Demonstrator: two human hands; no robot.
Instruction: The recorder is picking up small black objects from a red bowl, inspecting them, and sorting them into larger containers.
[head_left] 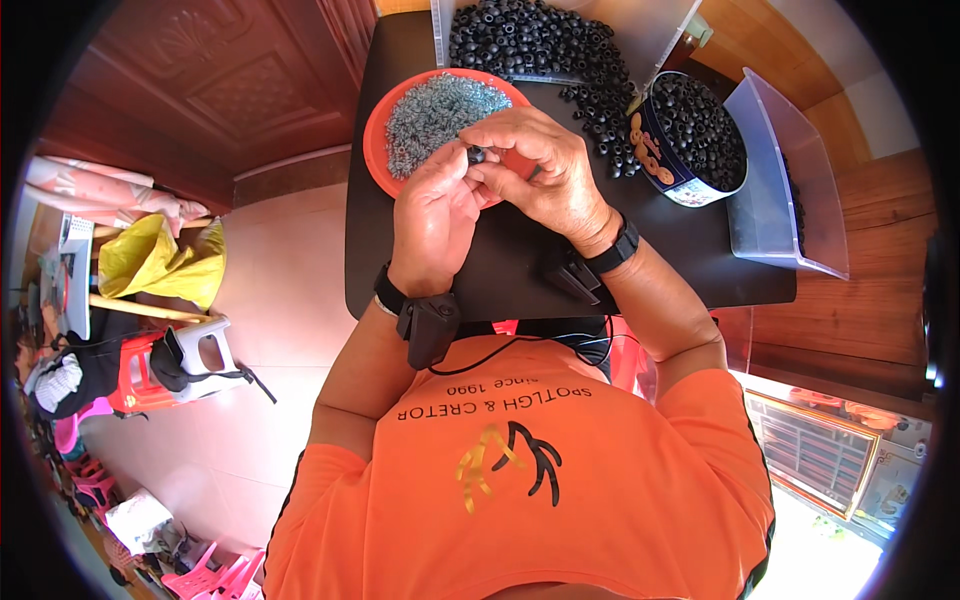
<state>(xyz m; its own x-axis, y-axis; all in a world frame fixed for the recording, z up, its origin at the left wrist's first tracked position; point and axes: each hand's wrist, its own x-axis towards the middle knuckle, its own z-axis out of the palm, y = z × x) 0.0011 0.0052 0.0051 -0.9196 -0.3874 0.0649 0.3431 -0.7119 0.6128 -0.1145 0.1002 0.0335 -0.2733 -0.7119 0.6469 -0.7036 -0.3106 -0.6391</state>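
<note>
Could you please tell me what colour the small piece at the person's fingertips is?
The small piece looks mostly black, shown best in the head view.

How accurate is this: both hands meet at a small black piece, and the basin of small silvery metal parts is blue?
The colour is wrong: in the head view the basin of small silvery metal parts is red. The left hand and right hand meet at a small black piece.

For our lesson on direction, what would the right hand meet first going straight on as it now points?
Likely the small black piece, then the left hand; exact depth is unclear.
</note>
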